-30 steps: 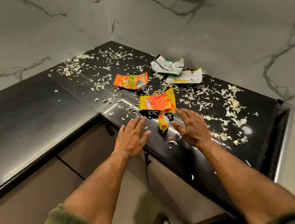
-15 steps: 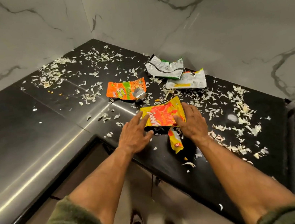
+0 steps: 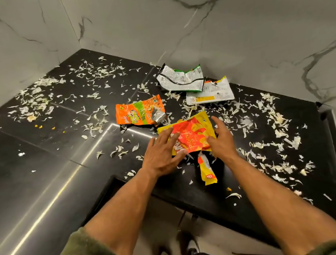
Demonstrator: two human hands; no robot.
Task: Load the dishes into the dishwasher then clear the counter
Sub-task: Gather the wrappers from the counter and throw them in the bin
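A yellow and red snack wrapper (image 3: 193,132) lies flat on the black counter (image 3: 38,167), close to its inner corner edge. My left hand (image 3: 162,152) rests on the wrapper's left part with straight fingers. My right hand (image 3: 221,139) touches its right edge, the thumb lying on top and the fingers stretched along the side. A torn yellow strip (image 3: 206,171) lies just below the wrapper, between my wrists. Further back are an orange and green wrapper (image 3: 137,112), a white and green wrapper (image 3: 179,78) and a white and yellow wrapper (image 3: 210,94).
Several pale vegetable scraps (image 3: 273,116) are scattered over the counter, thickest at the right and the back left (image 3: 31,101). Marble walls (image 3: 235,31) close off the corner behind. Below the counter edge are cabinet fronts, the floor and my shoes (image 3: 189,252).
Both hands have moved forward from the counter's front edge onto the yellow and red wrapper, one at each side. The view has come closer to the counter.
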